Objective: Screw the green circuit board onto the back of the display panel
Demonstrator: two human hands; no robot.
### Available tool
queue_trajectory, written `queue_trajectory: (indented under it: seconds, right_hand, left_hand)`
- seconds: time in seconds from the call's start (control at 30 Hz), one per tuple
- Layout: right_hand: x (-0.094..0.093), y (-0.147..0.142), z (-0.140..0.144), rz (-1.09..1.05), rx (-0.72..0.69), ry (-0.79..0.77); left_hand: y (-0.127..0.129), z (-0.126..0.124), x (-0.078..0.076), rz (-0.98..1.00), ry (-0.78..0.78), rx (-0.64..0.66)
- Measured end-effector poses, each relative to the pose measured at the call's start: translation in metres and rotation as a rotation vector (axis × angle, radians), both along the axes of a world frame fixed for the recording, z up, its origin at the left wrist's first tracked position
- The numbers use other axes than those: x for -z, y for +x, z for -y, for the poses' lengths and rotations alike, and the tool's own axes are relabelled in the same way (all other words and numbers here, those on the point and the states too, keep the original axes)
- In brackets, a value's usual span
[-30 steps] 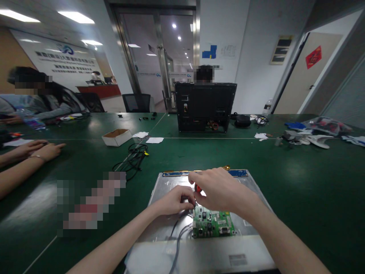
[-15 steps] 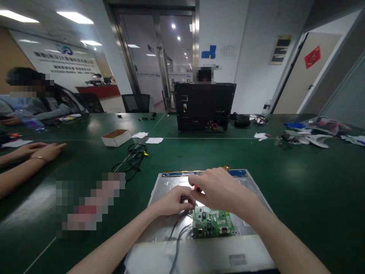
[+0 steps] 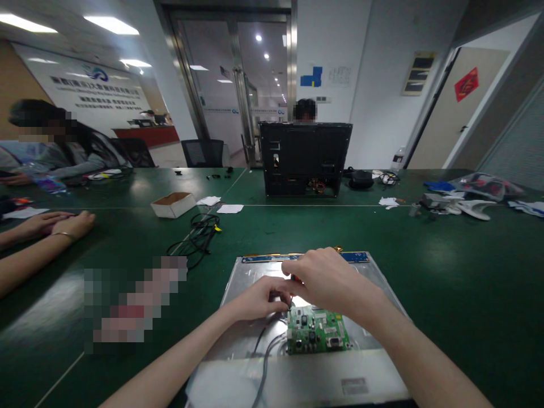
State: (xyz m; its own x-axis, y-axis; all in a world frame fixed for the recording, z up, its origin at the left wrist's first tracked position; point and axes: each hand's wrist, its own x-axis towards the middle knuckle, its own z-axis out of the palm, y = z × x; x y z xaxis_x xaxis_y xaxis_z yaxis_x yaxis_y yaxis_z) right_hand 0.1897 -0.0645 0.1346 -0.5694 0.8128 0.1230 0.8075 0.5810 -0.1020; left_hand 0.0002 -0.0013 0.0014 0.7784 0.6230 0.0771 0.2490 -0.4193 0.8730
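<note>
Where both hands (image 3: 293, 289) meet, screwdriver (image 3: 294, 290) near upright over circuit board (image 3: 318, 331).

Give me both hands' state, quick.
Left hand: fingers pinched at the green board's top-left corner; what it grips cannot be told.
Right hand: closed on a red-handled screwdriver.

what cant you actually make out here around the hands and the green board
Head view only:
- Tool in the right hand: only a red bit shows; fingers hide the rest.
- Tool tip and fastener at the green circuit board corner: covered by the left hand.
- Board markings: too small.
- Metal panel near edge: cut off by the frame.
- Patch on the green table, left: pixelated.
</note>
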Motion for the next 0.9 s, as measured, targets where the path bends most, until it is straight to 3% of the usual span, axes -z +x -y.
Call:
queue_trajectory:
  seconds: [0.23,0.57,0.9]
  right_hand:
    - [0.001,0.001,0.003,-0.009,-0.060,0.014]
    - [-0.004,0.002,0.002,0.016,0.024,-0.012]
    - [0.001,0.002,0.002,-0.019,-0.034,0.006]
  left_hand:
    - [-0.001,-0.002,0.003,-0.009,0.070,0.018]
    - [-0.001,-0.001,0.002,-0.006,0.023,0.010]
    - [-0.005,-0.007,0.012,-0.014,0.021,0.025]
